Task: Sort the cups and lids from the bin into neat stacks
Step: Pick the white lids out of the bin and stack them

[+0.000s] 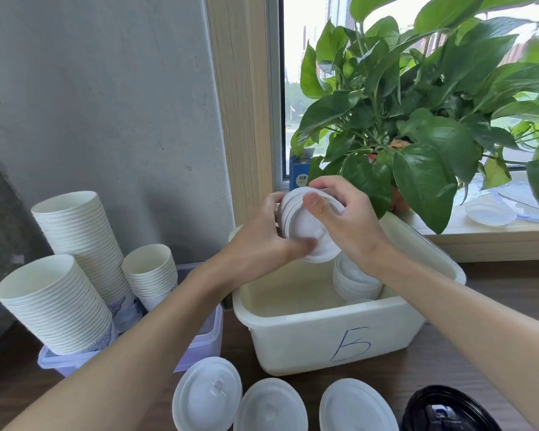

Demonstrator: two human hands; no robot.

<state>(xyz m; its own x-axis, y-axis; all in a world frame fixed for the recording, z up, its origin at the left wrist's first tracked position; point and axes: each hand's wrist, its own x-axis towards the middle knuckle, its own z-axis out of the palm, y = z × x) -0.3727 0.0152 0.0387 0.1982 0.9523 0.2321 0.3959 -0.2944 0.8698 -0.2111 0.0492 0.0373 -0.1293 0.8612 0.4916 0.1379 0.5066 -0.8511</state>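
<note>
Both hands (293,231) grip a tilted white lid stack (305,225).

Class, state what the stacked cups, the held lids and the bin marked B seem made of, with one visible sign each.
Stacked cups: likely paper, matt white; thin nested rims, blue print low down.
Held lids: probably thin plastic, faint sheen; moulded sip tab.
Bin: seemingly plastic, smooth cream; rounded moulded rim.

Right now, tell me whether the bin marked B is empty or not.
Not empty. A short stack of white lids sits on the bin's right side; the rest of its floor shows bare.
</note>
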